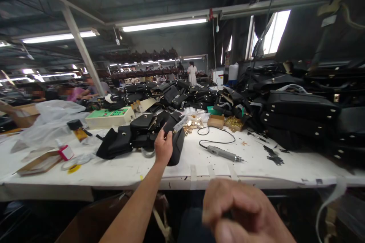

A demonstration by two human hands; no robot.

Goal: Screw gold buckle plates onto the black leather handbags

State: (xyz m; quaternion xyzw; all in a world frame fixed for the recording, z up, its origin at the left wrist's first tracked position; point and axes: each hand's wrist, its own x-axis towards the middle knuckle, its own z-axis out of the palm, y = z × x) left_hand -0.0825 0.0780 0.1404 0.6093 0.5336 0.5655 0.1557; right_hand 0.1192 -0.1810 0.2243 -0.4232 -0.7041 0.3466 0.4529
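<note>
My left hand (164,147) grips a black bag (177,146) by its upper part, above the front of the white table. A strip of clear wrapping shows on the bag beside my fingers. Close to the camera, below the table's front edge, is my right hand (236,210), blurred, with its fingers curled; whether something small is between them cannot be made out. A grey electric screwdriver (224,153) with a black cord lies on the table to the right of the bag. More black bags (115,143) lie just left of my left hand.
Gold hardware fills a small box (234,123) behind the screwdriver. Black bags are stacked at the right (299,115). On the left are a green-topped machine (110,117), a red bottle (66,152) and a cardboard tray (40,162). People are farther back.
</note>
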